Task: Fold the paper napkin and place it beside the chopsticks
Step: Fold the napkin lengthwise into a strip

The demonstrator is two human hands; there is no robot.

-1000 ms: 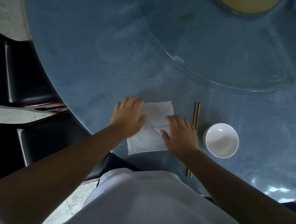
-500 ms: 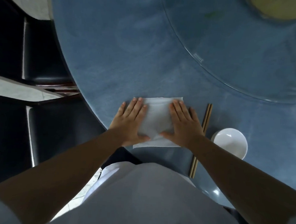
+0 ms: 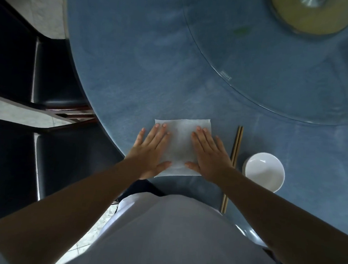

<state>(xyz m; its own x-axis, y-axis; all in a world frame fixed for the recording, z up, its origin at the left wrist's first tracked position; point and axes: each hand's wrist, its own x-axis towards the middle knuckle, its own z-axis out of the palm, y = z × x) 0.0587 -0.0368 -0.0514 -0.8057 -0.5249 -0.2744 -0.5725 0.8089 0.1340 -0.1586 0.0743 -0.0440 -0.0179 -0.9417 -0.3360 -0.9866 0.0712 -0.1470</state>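
Observation:
A white paper napkin lies flat on the blue table near its front edge. My left hand presses palm-down on the napkin's left side, fingers spread. My right hand presses flat on its right side. Both hands cover the napkin's side edges. A pair of wooden chopsticks lies lengthwise just right of my right hand, partly hidden under my right forearm.
A white bowl stands right of the chopsticks. A glass turntable with a yellow dish fills the far right. Black chairs stand to the left of the table.
Both hands went from handling the napkin's edges to lying flat on it, then slid apart toward its sides. The napkin now lies smoother and squarer.

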